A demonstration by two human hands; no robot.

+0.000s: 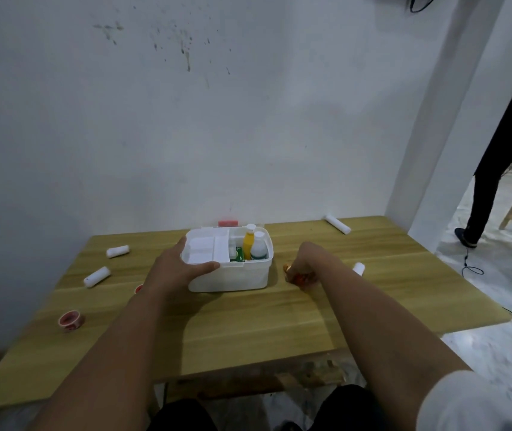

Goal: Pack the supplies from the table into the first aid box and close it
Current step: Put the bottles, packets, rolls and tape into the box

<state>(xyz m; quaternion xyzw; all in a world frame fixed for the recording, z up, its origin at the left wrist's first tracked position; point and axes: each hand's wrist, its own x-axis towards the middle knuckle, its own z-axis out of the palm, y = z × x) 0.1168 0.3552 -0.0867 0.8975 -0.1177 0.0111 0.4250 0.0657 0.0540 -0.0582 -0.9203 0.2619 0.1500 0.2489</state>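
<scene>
Packing the open white plastic first aid box [236, 275] on the wooden bench [248, 331].
My left hand [175, 269] grips its near-left rim; my right hand [303, 265] curls round a small red-orange item [295, 276].

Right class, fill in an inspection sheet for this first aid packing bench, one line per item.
Surface: wooden table.
Job's things: open first aid box with yellow bottle and white bottle; gauze rolls and tape roll still out.
Clutter: nothing seen.
Hands: left hand grips the box's corner; right hand holds a small red item, blurred.
Cables: black cable on floor.
Surroundings: stained wall; bystander's leg.
</scene>
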